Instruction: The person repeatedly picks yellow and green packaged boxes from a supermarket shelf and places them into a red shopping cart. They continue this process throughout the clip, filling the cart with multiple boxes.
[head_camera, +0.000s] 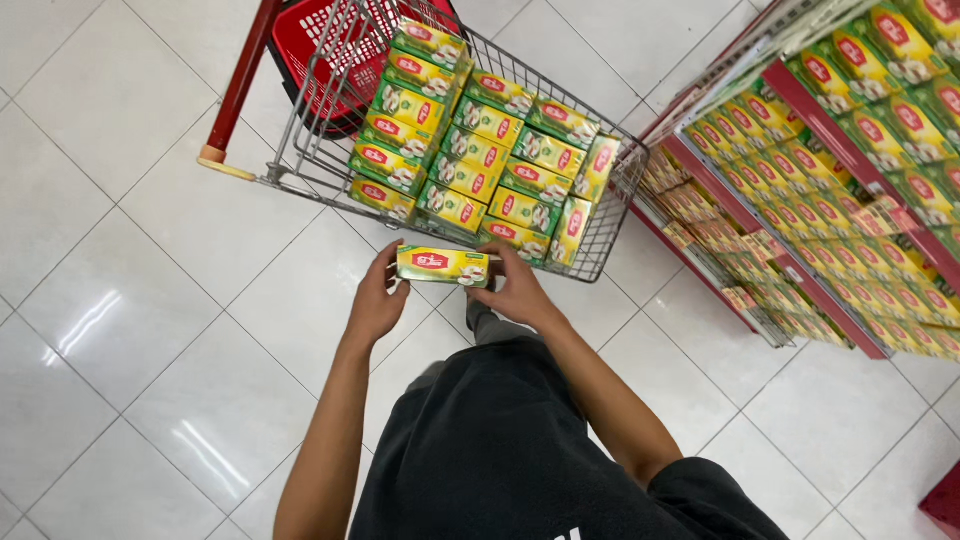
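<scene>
Dark shirt (520, 460) is filling the bottom of my view; both forearms are reaching forward from it; left hand (375, 300) and right hand (520, 290) are each gripping one end of a green-and-yellow box (442, 265); fingers curled closed round the short ends, thumbs on the near side; box is lying level, long axis running left to right between the palms; it's hovering just off the near rim of the wire cart (600, 235), above the white tile floor (150, 330); I'm reading both hands as equally near, one per end; cart is sitting straight ahead of the fingers, packed with rows of matching stacked boxes (480, 150); shelf (830, 190) of the same boxes is standing off to the right.
</scene>
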